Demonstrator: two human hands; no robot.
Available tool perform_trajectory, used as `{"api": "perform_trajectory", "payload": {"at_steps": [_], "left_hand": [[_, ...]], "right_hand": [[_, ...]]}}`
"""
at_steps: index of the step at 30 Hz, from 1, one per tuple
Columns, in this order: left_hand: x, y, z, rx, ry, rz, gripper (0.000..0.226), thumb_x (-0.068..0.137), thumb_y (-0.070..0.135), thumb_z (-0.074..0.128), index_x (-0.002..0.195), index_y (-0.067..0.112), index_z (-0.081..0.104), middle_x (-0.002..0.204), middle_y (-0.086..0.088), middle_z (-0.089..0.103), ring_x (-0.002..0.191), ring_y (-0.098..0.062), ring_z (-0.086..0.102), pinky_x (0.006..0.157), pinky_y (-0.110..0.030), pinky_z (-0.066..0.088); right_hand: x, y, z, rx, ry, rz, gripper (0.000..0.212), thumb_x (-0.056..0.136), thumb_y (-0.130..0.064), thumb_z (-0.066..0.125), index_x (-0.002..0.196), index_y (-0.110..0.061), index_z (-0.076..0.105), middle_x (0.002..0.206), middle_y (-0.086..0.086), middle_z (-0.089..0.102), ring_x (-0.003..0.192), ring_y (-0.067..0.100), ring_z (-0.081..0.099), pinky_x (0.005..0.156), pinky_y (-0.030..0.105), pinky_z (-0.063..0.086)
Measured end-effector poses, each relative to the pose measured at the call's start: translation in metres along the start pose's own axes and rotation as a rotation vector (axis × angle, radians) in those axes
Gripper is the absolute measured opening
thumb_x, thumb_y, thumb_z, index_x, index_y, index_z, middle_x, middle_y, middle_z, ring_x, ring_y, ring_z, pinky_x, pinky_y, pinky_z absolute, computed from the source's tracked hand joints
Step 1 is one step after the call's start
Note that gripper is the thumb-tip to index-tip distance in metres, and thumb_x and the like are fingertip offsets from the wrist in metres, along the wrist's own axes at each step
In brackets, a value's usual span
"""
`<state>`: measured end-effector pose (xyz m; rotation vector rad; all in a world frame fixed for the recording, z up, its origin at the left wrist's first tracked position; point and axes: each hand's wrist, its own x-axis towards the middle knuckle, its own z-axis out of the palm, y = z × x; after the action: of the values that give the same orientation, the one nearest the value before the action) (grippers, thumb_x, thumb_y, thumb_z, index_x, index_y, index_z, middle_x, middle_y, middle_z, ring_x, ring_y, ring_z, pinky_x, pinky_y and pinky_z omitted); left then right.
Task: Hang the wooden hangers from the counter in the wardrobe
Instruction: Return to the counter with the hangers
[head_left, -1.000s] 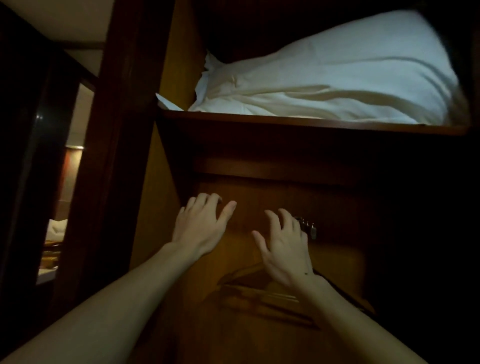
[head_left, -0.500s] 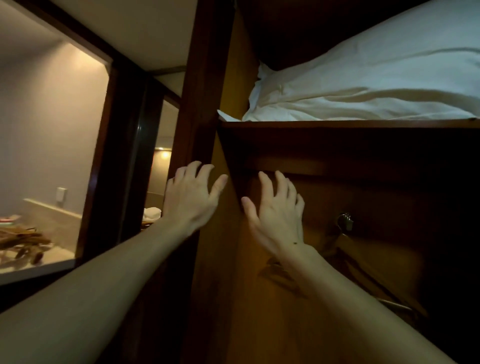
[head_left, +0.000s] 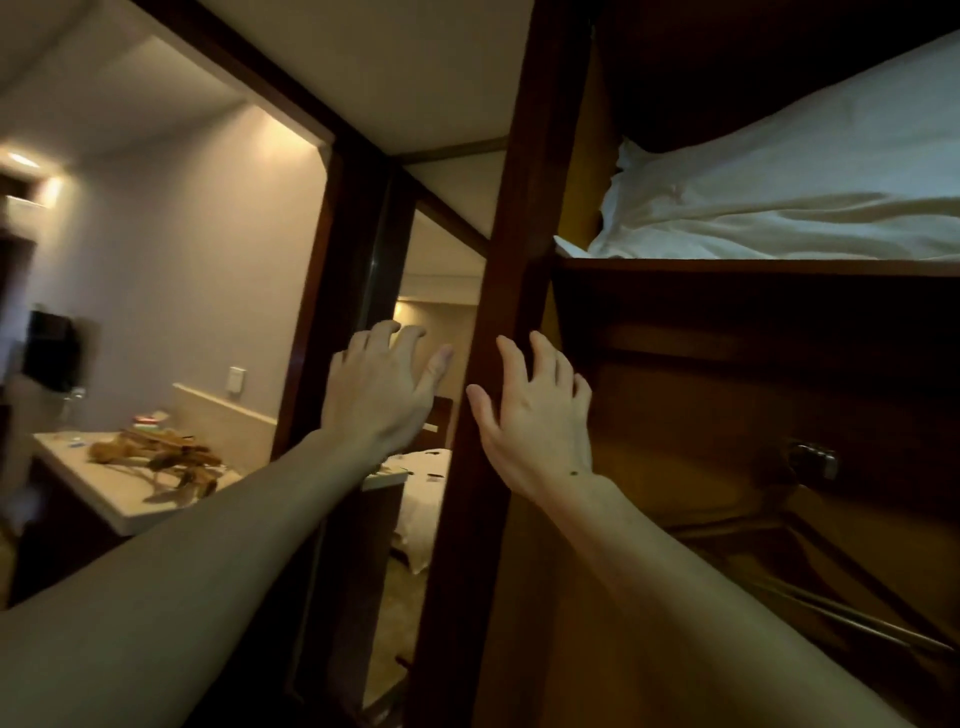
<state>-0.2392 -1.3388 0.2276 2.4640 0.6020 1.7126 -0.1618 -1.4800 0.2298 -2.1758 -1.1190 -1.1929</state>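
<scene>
A pile of wooden hangers (head_left: 166, 462) lies on the white counter (head_left: 111, 499) at the far left. Inside the dark wooden wardrobe (head_left: 675, 405) on the right, a wooden hanger (head_left: 810, 566) hangs by its metal hook (head_left: 810, 460) from the rail area. My left hand (head_left: 382, 389) is raised in front of the doorway, fingers spread, holding nothing. My right hand (head_left: 535, 415) is also empty and spread, level with the wardrobe's left post (head_left: 498, 364).
A white pillow (head_left: 789, 197) fills the wardrobe's top shelf (head_left: 753, 267). Through the doorway a bed with white linen (head_left: 421, 499) shows. A dark screen (head_left: 49, 353) hangs on the left wall above the counter, and small items sit at the counter's back.
My view has swung left from the wardrobe interior toward the counter. Both empty hands have drifted left out of the wardrobe, past its post.
</scene>
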Motion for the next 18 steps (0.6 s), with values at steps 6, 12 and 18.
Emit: {"api": "perform_trajectory", "payload": {"at_steps": [6, 12, 18], "left_hand": [[0.005, -0.096, -0.052, 0.076, -0.008, -0.039, 0.059, 0.098, 0.058, 0.025, 0.138, 0.021, 0.048, 0.142, -0.005, 0.049, 0.130, -0.025, 0.042, 0.105, -0.046, 0.034], [0.004, -0.184, -0.108, 0.158, -0.023, -0.099, 0.067, 0.094, 0.063, 0.019, 0.139, 0.023, 0.047, 0.147, -0.004, 0.045, 0.134, -0.025, 0.040, 0.109, -0.048, 0.032], [-0.004, -0.264, -0.137, 0.182, -0.028, -0.157, 0.069, 0.093, 0.064, 0.020, 0.139, 0.021, 0.049, 0.147, -0.007, 0.046, 0.133, -0.028, 0.041, 0.110, -0.051, 0.033]], "right_hand": [[0.016, -0.100, 0.027, 0.057, -0.003, -0.033, 0.057, 0.096, -0.053, 0.032, 0.145, -0.026, 0.022, 0.156, 0.010, 0.021, 0.142, 0.029, 0.021, 0.113, 0.052, 0.021], [0.029, -0.201, 0.050, 0.121, -0.038, -0.067, 0.058, 0.097, -0.053, 0.033, 0.147, -0.026, 0.022, 0.157, 0.009, 0.019, 0.144, 0.029, 0.019, 0.114, 0.054, 0.023], [0.032, -0.276, 0.083, 0.163, -0.120, -0.102, 0.060, 0.097, -0.054, 0.031, 0.149, -0.027, 0.018, 0.160, 0.007, 0.013, 0.146, 0.028, 0.014, 0.116, 0.055, 0.019]]}}
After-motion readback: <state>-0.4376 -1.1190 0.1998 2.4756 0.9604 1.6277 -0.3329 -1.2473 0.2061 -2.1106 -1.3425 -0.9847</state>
